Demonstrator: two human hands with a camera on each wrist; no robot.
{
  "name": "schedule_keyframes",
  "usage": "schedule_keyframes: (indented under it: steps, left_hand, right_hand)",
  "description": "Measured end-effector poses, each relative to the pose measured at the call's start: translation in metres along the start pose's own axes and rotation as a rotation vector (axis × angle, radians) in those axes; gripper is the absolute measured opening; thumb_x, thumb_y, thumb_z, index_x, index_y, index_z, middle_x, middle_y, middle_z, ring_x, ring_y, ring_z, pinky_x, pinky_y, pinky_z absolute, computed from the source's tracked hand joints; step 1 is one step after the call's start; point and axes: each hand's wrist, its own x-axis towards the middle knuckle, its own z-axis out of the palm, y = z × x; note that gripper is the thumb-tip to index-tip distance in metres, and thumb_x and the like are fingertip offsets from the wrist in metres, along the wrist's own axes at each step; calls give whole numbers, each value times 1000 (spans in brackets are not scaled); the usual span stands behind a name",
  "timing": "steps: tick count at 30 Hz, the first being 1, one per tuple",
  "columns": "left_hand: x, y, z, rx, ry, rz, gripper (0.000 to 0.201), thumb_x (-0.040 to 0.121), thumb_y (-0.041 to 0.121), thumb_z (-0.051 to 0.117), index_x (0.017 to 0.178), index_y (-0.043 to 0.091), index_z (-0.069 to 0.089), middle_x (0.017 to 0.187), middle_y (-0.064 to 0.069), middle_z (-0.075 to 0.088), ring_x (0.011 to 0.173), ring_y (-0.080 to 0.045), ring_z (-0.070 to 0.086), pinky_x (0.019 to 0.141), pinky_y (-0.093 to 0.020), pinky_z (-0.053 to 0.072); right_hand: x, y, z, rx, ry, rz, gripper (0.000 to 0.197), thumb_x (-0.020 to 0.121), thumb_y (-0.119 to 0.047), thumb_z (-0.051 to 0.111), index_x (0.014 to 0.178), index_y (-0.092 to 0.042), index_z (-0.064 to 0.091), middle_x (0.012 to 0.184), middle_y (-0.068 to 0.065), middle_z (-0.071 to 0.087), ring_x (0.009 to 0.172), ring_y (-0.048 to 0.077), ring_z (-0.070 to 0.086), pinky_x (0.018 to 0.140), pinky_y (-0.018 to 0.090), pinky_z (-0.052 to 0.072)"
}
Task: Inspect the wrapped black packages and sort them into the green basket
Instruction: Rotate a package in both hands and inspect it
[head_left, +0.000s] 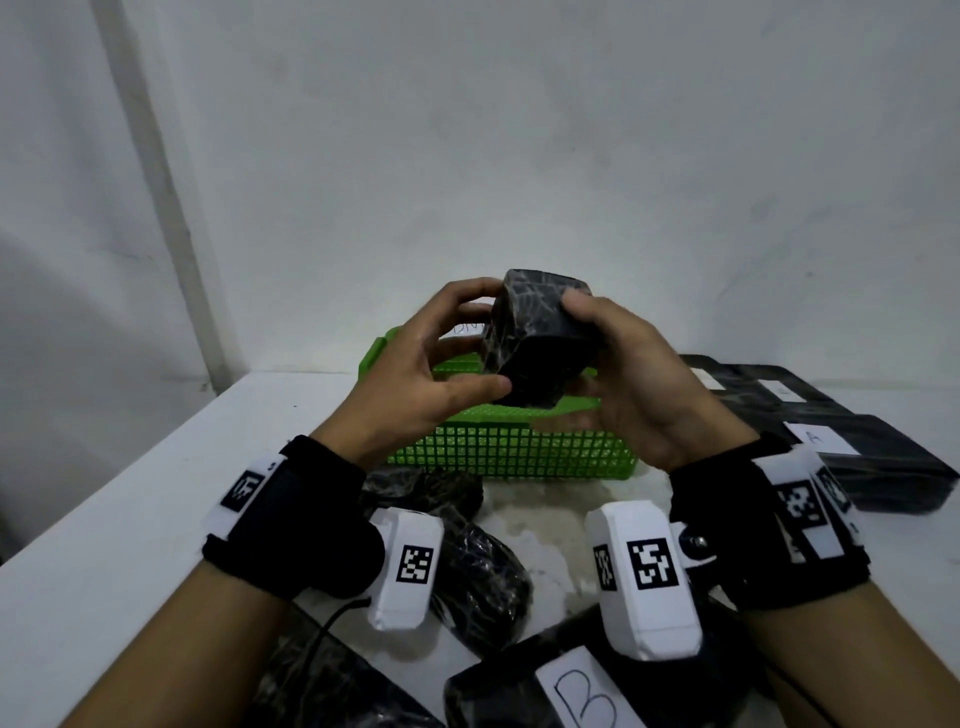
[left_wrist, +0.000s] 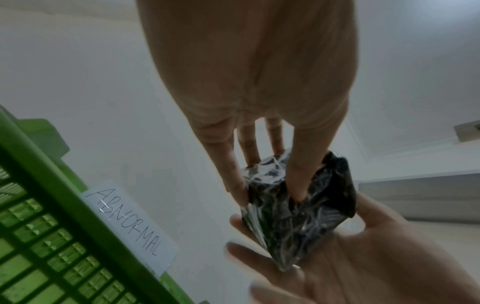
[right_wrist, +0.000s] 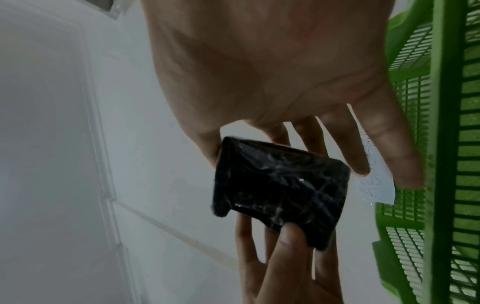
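Observation:
A small black package (head_left: 540, 338) wrapped in crinkled film is held up between both hands above the green mesh basket (head_left: 519, 447). My left hand (head_left: 485, 340) grips its left side, thumb below and fingers over the top. On the right side my right hand (head_left: 579, 343) grips it, thumb on top. In the left wrist view the fingers (left_wrist: 298, 181) press into the package (left_wrist: 306, 216). A white label reading "ABNORMAL" (left_wrist: 127, 222) is stuck on the basket (left_wrist: 52, 246). The right wrist view shows the package (right_wrist: 280, 191) beside the basket (right_wrist: 441, 144).
Several more black wrapped packages lie on the white table (head_left: 130, 519): lumpy ones (head_left: 478, 571) under my wrists, one labelled "B" (head_left: 582, 696) at the front, and flat ones with an "A" label (head_left: 883, 457) at the right. A white wall stands close behind the basket.

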Motion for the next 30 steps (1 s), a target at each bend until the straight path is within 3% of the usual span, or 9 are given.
schedule_keyframes:
  steps: [4,8,12,15,18,21,24,27,30]
  left_hand:
    - [-1,3,1,-89,-42,-42,47,90,38,62,137,40,52,136,5,60,122,-15,62,96,-39,54]
    - [0,5,3,-110,-7,-83,38,94,44,59,131,33,57,130,3,65,107,-17,71,81,-33,58]
    - [1,5,1,-148,30,-21,34,86,27,74,118,24,62,129,2,64,104,-15,71,78,-25,56]
    - [0,3,-1,-138,20,54,44,76,24,77,117,25,60,131,8,62,117,-13,64,89,-24,52]
    - [1,0,-4,-180,-7,79,55,77,13,76,126,24,53,138,2,57,126,-14,59,94,-25,50]
    - [1,-1,-6,-194,-54,98,67,77,-1,73,135,18,46,147,2,50,136,-18,50,99,-28,48]
    - [0,2,-5,-203,-90,90,74,74,-10,70,138,18,45,150,7,47,137,-16,48,95,-29,51]
    - [-1,4,-4,-188,-93,69,75,75,3,78,138,25,45,149,11,48,136,-13,50,95,-28,52]
    - [-1,4,-3,-86,-53,44,73,77,33,76,142,34,43,145,12,51,126,-16,59,98,-34,53]
  right_hand:
    - [4,2,0,-5,94,-111,31,95,-32,62,114,-8,66,100,4,73,94,29,73,71,49,64]
    - [6,6,1,-82,40,-152,31,89,-30,71,115,-15,63,108,2,72,97,22,73,76,44,63]
    - [6,9,0,-81,-61,-199,47,76,-34,71,121,-29,60,131,0,63,112,18,68,82,39,61]
    - [6,8,-1,6,-96,-168,55,80,-49,64,133,-34,55,125,-7,67,111,11,68,83,39,60]
    - [5,7,-2,19,-89,-159,57,80,-52,63,134,-34,56,115,-13,72,107,11,70,84,39,61]
    - [9,8,-1,25,-2,-208,57,78,-40,72,132,-26,58,123,0,70,109,14,70,80,33,58]
    - [11,9,-2,32,62,-233,45,85,-20,77,127,-16,61,114,8,74,100,18,73,84,33,56]
    - [10,10,-2,-18,103,-294,33,86,-12,75,117,-15,63,101,6,77,90,19,75,80,36,59]
    - [8,8,-1,-137,148,-408,41,74,-22,78,112,-20,63,108,4,74,96,22,74,80,38,61]
